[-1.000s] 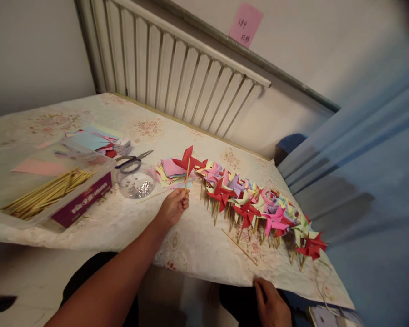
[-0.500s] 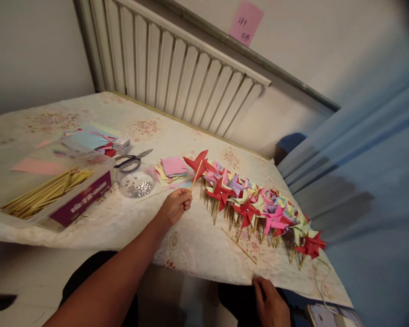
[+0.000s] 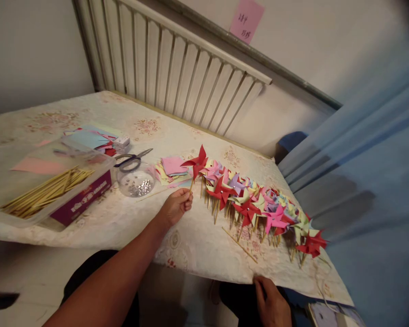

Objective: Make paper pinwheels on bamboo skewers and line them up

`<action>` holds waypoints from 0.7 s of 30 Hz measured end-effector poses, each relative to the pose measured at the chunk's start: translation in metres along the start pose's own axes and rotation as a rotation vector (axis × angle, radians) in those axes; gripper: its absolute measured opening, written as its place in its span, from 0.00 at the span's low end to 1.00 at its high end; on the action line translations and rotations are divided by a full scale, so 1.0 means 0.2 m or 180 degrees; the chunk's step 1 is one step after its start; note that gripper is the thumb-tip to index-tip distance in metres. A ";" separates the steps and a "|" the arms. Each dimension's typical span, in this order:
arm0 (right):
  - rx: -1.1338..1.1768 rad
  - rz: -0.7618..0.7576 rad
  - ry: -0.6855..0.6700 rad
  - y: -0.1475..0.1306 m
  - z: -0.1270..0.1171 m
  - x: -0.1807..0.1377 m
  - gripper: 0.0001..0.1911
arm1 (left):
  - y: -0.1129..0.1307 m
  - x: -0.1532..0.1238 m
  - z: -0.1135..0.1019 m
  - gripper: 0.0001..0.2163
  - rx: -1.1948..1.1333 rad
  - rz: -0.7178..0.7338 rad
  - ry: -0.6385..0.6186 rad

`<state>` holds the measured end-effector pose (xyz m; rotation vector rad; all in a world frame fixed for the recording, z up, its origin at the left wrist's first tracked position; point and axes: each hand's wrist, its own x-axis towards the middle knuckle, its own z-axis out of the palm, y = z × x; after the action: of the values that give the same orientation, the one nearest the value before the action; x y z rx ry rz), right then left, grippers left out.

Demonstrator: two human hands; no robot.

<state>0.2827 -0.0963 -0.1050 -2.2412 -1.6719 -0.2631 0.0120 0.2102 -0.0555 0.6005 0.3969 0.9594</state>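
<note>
My left hand (image 3: 177,205) is closed on the thin stick of a red paper pinwheel (image 3: 197,163). The pinwheel stands upright above the fingers, its front with a small pin in the centre turned towards me. Just right of it is a dense group of finished pinwheels (image 3: 247,211) in red, pink, purple and pale green, propped up on their sticks. My right hand (image 3: 272,302) rests low at the table's front edge, over my dark-clothed leg, fingers curled in and nothing visible in them. A loose stick (image 3: 240,245) lies on the cloth between the hands.
Left are a clear plastic box (image 3: 80,200) of sticks, scissors (image 3: 132,160), a round dish (image 3: 136,180) of small metal pins and a stack of paper squares (image 3: 173,167). Behind runs a radiator (image 3: 177,68); a blue curtain (image 3: 378,181) hangs at right.
The red pinwheel in my left hand has been turned round: its stick crossed in front of the blades before, and now its pinned front shows. My right hand has hardly moved.
</note>
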 end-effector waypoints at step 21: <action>-0.0115 -0.0141 0.0107 0.01 0.01 0.00 0.27 | 0.00 0.01 0.00 0.16 0.0016 -0.0039 0.0116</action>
<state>0.2846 -0.0963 -0.1073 -2.2149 -1.7139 -0.3424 0.0130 0.2111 -0.0556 0.5853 0.4351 0.9590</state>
